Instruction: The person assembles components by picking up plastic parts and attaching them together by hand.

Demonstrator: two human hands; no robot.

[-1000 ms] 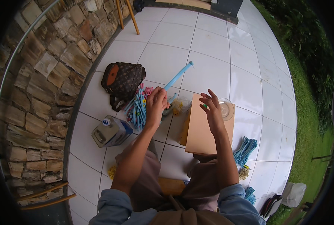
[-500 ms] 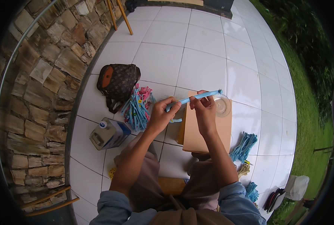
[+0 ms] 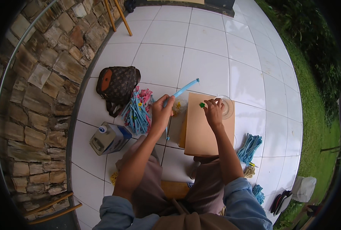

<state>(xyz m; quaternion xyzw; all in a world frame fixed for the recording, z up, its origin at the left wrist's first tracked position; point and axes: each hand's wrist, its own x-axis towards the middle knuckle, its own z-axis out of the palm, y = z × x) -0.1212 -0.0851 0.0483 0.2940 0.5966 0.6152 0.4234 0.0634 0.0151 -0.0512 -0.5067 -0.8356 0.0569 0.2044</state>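
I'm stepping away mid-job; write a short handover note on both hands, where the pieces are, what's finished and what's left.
Left hand: shut on a light blue stick, raised over the tiles.
Right hand: fingers at a small green flower piece on the tan board; grip unclear.
Finished-looking decorated sticks are piled left, beside the brown bag.
Plain blue sticks lie right of the board.
Left: the held stick shows no flower yet.

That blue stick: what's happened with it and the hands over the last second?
Half a second ago both hands held the blue stick level. Now the right hand has let go and dropped to a small green piece on the tan board; the left hand keeps the stick, tilted up. Bag and carton stayed put.
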